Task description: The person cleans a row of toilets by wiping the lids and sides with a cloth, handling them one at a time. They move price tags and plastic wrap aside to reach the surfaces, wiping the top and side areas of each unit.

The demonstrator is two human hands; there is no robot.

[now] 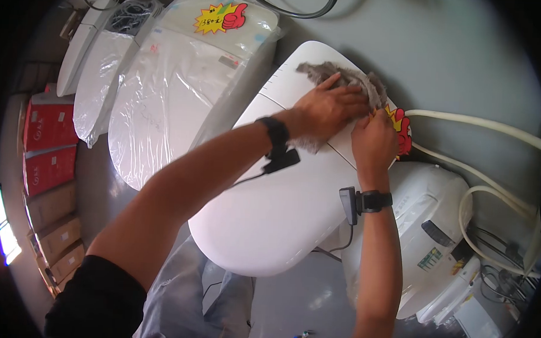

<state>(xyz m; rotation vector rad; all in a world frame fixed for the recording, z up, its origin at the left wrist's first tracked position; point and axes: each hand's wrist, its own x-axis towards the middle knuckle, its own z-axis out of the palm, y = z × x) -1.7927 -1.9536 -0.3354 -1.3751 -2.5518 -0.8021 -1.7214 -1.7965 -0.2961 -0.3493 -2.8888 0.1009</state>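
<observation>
A grey cloth (pixel 371 86) is lying at the far end of a white toilet lid (pixel 281 211), and the left hand (pixel 332 108) is pressing on it, its grip spread flat over the fabric. The right hand (pixel 374 143) is sitting just beside it at a red-and-yellow sticker (pixel 404 133), its grip curling under, perhaps pinching the sticker's edge, though I cannot tell. A plastic-wrapped lid (pixel 165 100) is lying to the left, cream hoses (pixel 463 119) to the right.
</observation>
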